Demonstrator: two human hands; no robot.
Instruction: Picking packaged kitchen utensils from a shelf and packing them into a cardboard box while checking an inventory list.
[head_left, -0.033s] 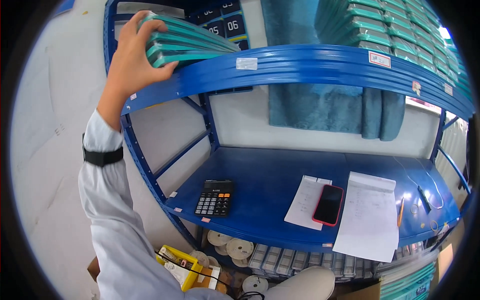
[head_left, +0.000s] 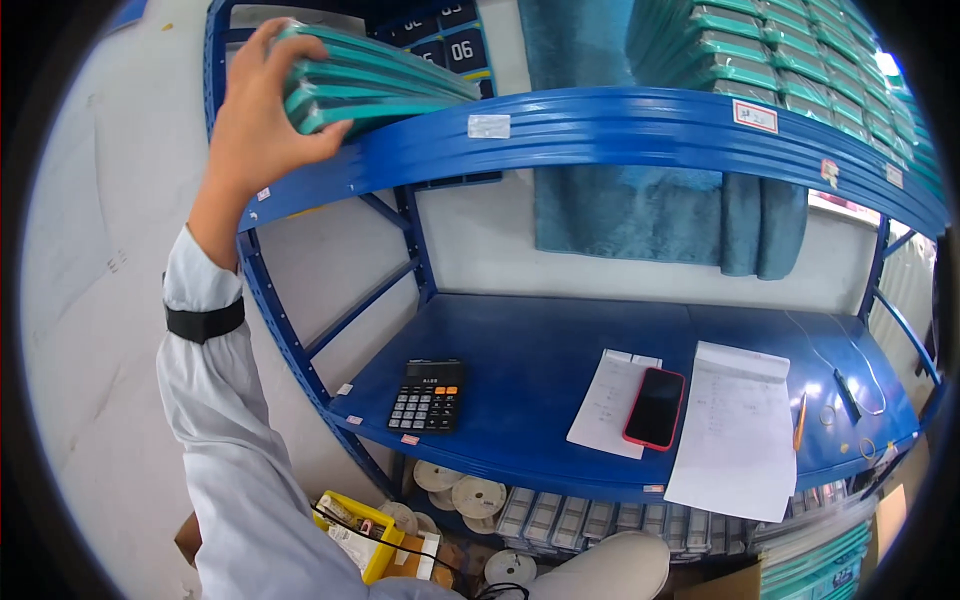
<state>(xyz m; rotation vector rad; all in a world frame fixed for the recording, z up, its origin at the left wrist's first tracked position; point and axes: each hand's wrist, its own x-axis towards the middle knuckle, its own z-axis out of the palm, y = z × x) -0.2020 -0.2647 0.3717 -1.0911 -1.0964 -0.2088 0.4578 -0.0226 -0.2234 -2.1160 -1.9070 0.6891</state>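
At the upper left my left hand (head_left: 256, 112) reaches up to a stack of flat teal packs in clear wrap (head_left: 375, 85) on the upper shelf. Its fingers curl over the top of the stack's near left end, with the thumb at the lower packs, so the hand is closed on them. The stack lies close to the front edge of the blue shelf (head_left: 600, 130). A black band (head_left: 205, 322) circles my left sleeve. My right hand is out of view.
More teal packs (head_left: 750, 50) are piled at the upper right. On the lower shelf lie a calculator (head_left: 427, 397), a red-edged phone (head_left: 655, 408), paper sheets (head_left: 735, 430) and an orange pen (head_left: 801, 422). Underneath stand white reels (head_left: 479, 496) and a yellow bin (head_left: 380, 560).
My left hand and the near end of the teal stack have shifted very slightly left. The whole view has also moved a little.
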